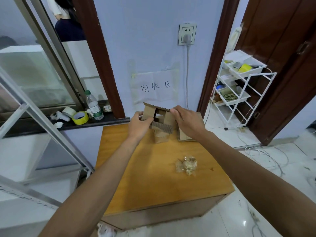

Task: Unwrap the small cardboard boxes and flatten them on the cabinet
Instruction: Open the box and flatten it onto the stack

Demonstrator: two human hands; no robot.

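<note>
Head-worn camera view, looking down along two bare forearms over a low cabinet with an orange-yellow wooden top (153,177). Both hands hold a small brown corrugated cardboard box (159,115) in the air above the cabinet's far edge, its flaps opened and splayed outward. The left hand (140,124) grips the box's left side, with the thumb in front and the fingers curled behind. The right hand (183,120) grips the right side, fingers curled over the top edge of a flap.

Directly beneath, standing on the cabinet, is a second small cardboard box wrapped in clear film (160,138). Just to its right is another piece of brown cardboard (185,135), partly hidden by the right wrist. Nearer the viewer, on the cabinet's right half, lies a crumpled wad of clear tape (186,165).

On the pale blue wall behind hangs a white paper sign with three handwritten characters (155,86); above it is a white wall socket with a grey plug (187,34). A dark window ledge (102,122) at left holds a yellow tape roll (80,118) and a clear plastic water bottle (94,106). A white wire trolley (239,86) stands in the doorway at right.
</note>
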